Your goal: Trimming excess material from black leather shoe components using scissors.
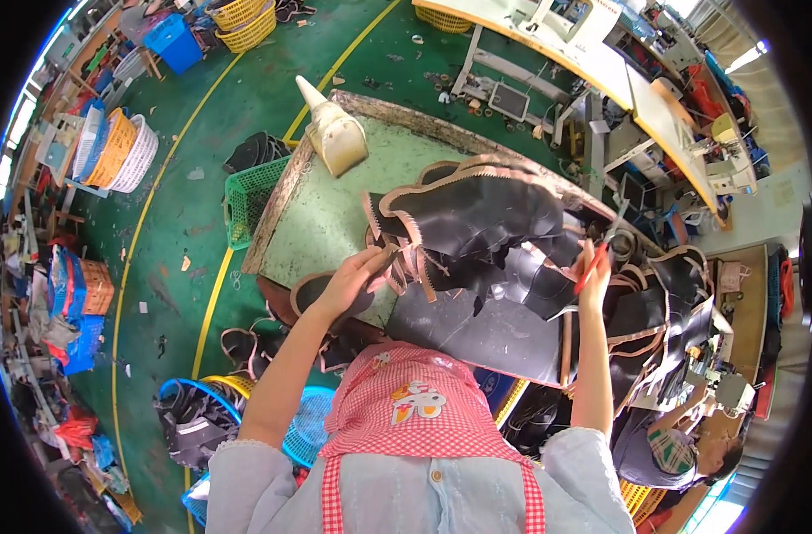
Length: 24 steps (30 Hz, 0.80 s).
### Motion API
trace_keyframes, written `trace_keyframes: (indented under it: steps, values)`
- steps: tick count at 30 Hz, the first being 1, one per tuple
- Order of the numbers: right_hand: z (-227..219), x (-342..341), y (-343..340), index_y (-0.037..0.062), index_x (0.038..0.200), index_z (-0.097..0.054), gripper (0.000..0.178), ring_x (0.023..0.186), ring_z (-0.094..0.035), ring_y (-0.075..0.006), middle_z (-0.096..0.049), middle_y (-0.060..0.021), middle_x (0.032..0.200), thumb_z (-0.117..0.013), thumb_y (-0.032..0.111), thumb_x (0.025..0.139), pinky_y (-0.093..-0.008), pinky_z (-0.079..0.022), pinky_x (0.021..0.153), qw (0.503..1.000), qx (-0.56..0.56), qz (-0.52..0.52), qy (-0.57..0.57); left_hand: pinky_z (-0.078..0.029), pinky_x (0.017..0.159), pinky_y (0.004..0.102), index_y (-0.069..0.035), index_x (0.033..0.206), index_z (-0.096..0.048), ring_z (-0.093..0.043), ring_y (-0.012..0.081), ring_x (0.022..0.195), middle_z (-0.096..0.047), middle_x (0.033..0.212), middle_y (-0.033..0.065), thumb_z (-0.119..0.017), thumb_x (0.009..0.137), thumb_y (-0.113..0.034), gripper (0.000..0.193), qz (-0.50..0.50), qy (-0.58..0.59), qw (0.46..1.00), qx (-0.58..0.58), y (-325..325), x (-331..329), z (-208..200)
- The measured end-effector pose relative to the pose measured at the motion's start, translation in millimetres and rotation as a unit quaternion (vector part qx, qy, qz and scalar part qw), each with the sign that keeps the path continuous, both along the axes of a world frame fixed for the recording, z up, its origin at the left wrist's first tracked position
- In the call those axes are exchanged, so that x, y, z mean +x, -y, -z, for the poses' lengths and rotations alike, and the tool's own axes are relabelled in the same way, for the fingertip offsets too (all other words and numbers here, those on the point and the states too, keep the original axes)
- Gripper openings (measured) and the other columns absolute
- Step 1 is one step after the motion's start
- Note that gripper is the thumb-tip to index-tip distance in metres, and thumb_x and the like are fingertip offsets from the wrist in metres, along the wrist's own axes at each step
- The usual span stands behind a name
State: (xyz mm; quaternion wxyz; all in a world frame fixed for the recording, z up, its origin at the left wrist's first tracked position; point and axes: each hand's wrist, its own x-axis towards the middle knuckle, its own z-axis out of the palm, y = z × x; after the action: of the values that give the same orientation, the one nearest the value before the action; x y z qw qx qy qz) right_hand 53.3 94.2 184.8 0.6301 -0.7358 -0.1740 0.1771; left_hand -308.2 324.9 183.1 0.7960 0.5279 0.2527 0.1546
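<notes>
At the table's left-middle, my left hand (359,274) is closed, its fingers pinching the edge of a black leather piece with a tan border. My right hand (594,264), at the right side of the pile, is wrapped round red-handled scissors (590,270); their blades are hard to make out. Between my hands lies a heap of black leather pieces (477,209) with pale, notched tan edges. A loose black sheet (486,329) rests on the table in front of me. More black pieces with tan edges (637,311) hang or lie to the right of my right forearm.
The green-topped table (303,218) has a worn raised rim. A cream horn-shaped block (337,141) stands at its far left corner. A green basket (250,200) sits on the floor to the left. Sewing benches (637,89) run along the right. A person (664,449) works at lower right.
</notes>
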Motion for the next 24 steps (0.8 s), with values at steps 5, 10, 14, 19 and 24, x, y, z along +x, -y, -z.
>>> trace_keyframes:
  steps: [5, 10, 14, 19, 24]
  values:
    - [-5.4, -150.6, 20.2, 0.0045, 0.105, -0.049, 0.053, 0.087, -0.058, -0.0167, -0.054, -0.0039, 0.095, -0.049, 0.055, 0.088, -0.0322, -0.047, 0.074, 0.877, -0.095, -0.372, -0.290, -0.039, 0.057, 0.0297, 0.002, 0.091, -0.056, -0.041, 0.0155, 0.060, -0.047, 0.067, 0.0159, -0.052, 0.092, -0.018, 0.021, -0.089, -0.157, 0.929, 0.324, 17.8, 0.2, -30.7]
    - [-41.9, -196.6, -36.2, -0.0004, 0.098, -0.052, 0.056, 0.078, -0.051, -0.0154, -0.054, -0.0124, 0.080, -0.048, 0.054, 0.090, -0.0305, -0.042, 0.071, 0.820, -0.202, -0.496, -0.202, -0.037, 0.052, 0.0330, 0.001, 0.086, -0.054, -0.036, 0.0274, 0.055, -0.046, 0.066, 0.0184, -0.054, 0.091, -0.019, 0.020, -0.071, -0.249, 0.894, 0.366, 24.9, -8.6, -54.5]
    - [-33.0, -198.0, -53.5, -0.0018, 0.083, -0.057, 0.052, 0.066, -0.052, -0.0128, -0.055, -0.0079, 0.069, -0.052, 0.050, 0.089, -0.0289, -0.043, 0.060, 0.851, -0.176, -0.463, -0.176, -0.038, 0.052, 0.0348, 0.000, 0.085, -0.054, -0.043, 0.0336, 0.055, -0.048, 0.065, 0.0187, -0.056, 0.089, -0.020, 0.020, -0.085, -0.242, 0.891, 0.374, 28.1, -14.7, -58.6]
    - [-45.7, -199.5, -54.5, -0.0010, 0.078, -0.060, 0.045, 0.050, -0.047, -0.0076, -0.052, -0.0022, 0.061, -0.058, 0.043, 0.088, -0.0242, -0.039, 0.046, 0.840, -0.195, -0.443, -0.244, -0.039, 0.053, 0.0363, -0.001, 0.085, -0.055, -0.048, 0.0358, 0.059, -0.050, 0.067, 0.0184, -0.057, 0.089, -0.021, 0.020, -0.086, -0.239, 0.883, 0.394, 29.6, -23.7, -60.2]
    - [-50.5, -196.4, -61.0, -0.0005, 0.071, -0.057, 0.046, 0.047, -0.046, -0.0083, -0.049, 0.0002, 0.057, -0.057, 0.042, 0.090, -0.0244, -0.038, 0.044, 0.830, -0.160, -0.471, -0.253, -0.040, 0.054, 0.0360, -0.001, 0.084, -0.055, -0.049, 0.0359, 0.060, -0.050, 0.068, 0.0179, -0.057, 0.089, -0.021, 0.020, -0.064, -0.245, 0.886, 0.389, 29.7, -26.9, -58.2]
